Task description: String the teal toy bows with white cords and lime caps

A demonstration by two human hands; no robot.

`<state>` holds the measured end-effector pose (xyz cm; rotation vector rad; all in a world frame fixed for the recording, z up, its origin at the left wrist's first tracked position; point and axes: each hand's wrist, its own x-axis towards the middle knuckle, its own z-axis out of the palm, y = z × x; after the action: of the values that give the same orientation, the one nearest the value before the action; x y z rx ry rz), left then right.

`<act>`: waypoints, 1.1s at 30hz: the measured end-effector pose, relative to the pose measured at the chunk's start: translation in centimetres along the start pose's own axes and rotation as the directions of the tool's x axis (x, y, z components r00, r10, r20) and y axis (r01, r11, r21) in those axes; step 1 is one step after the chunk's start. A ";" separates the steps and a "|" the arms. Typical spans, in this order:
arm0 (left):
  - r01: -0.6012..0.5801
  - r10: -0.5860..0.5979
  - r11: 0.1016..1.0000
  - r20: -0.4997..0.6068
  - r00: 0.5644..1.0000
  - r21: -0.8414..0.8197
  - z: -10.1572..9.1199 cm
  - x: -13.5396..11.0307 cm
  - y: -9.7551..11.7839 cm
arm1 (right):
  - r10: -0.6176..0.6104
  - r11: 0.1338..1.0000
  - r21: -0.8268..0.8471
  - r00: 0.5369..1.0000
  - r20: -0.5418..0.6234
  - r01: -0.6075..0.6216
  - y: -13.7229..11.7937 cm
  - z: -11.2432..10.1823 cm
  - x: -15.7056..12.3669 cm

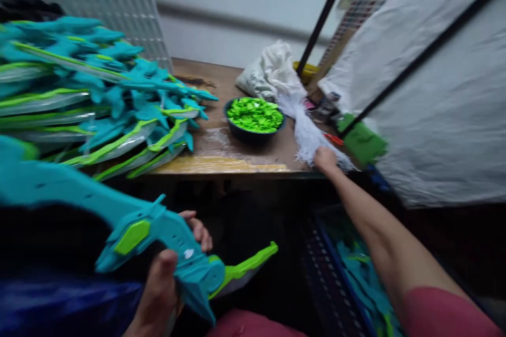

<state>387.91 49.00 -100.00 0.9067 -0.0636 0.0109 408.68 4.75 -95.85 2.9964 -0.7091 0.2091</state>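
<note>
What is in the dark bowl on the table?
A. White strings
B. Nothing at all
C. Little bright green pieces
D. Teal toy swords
C: the dark bowl on the wooden table is heaped with small bright green pieces, while the right hand reaches to the white strings beside it.

The toy sword (158,242) looks like smooth, matt teal plastic with lime-green plastic trim, as do the stacked swords (98,100). The tabletop (221,147) is worn brown wood with a glossy taped patch. The white strands (312,131) look like thin, soft plastic or fibre; the bowl (255,131) is dark and smooth.
</note>
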 end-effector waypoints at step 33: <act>0.439 -0.557 0.817 0.310 0.771 0.375 5.0 0.2 -5.8 | -0.541 -0.027 0.835 0.710 0.450 -0.550 -7.3 -1.2 -26.9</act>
<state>388.12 41.47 -101.51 1.1807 -0.2103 -0.6988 387.96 23.24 -98.68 4.6631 -0.7589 -1.2588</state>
